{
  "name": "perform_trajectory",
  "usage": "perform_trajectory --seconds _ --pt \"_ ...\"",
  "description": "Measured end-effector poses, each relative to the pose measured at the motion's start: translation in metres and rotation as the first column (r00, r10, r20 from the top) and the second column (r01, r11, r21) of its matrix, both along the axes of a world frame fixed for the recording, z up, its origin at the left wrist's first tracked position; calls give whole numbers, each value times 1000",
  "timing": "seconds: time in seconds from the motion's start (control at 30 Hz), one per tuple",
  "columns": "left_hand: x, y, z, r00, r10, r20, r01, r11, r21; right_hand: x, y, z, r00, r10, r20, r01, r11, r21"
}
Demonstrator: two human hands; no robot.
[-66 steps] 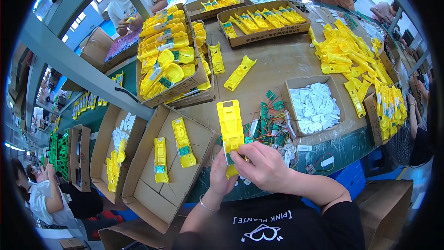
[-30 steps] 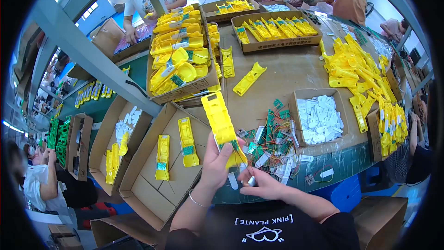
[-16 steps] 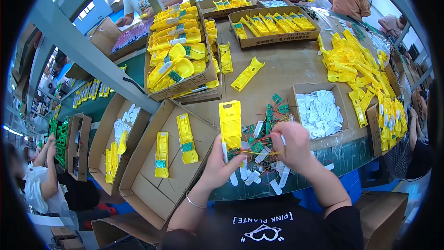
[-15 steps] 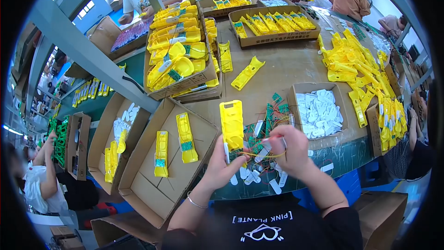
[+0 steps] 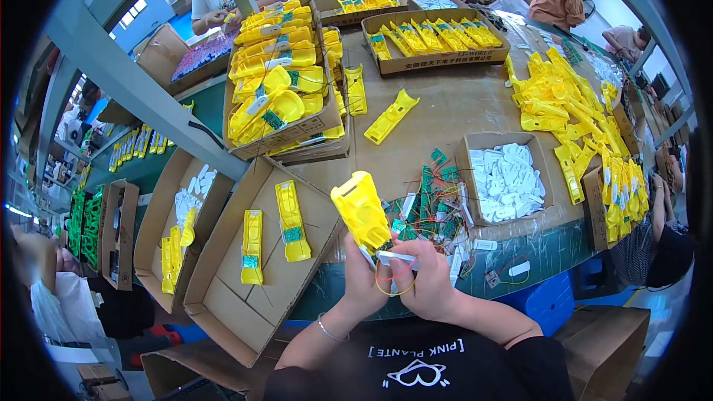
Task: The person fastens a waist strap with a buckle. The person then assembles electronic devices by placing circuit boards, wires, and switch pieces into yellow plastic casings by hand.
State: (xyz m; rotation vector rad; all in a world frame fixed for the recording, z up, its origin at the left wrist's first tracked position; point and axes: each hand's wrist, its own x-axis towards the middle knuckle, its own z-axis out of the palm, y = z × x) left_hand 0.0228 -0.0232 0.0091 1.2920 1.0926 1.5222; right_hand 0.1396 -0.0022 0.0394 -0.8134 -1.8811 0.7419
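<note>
My left hand (image 5: 362,282) is closed round the lower end of a yellow plastic housing (image 5: 362,212), which tilts up and to the left. A slim white plastic piece (image 5: 398,258) lies across that end, pinched by my right hand (image 5: 432,282). Red and yellow wires (image 5: 380,282) loop down between the two hands. A bit of green circuit board shows at the housing's lower end, partly covered by my fingers. Just beyond my right hand lies a pile of green circuit boards (image 5: 426,197) with thin wires, and loose white pieces (image 5: 456,266) are scattered beside it.
An open carton (image 5: 223,315) at left holds two yellow housings. A box of white pieces (image 5: 464,178) stands right of the boards. Beyond are a stacked carton (image 5: 297,134) of yellow parts, a long tray (image 5: 438,62) and a yellow heap (image 5: 557,96). Co-workers sit around the table.
My right hand has come in toward the left and down, bringing the white piece against the housing's lower end. The housing has tilted leftward and sits slightly lower.
</note>
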Motion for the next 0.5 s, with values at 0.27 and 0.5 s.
perform_trajectory --seconds 0.27,0.5 --pt "-4 -4 -9 989 43 -143 -46 999 -16 1 5 -10 1000 9 0 -9 1000 -12" --pt "-8 -12 -18 993 -107 -51 94 973 -211 16 58 25 984 77 162 -131 924 359"
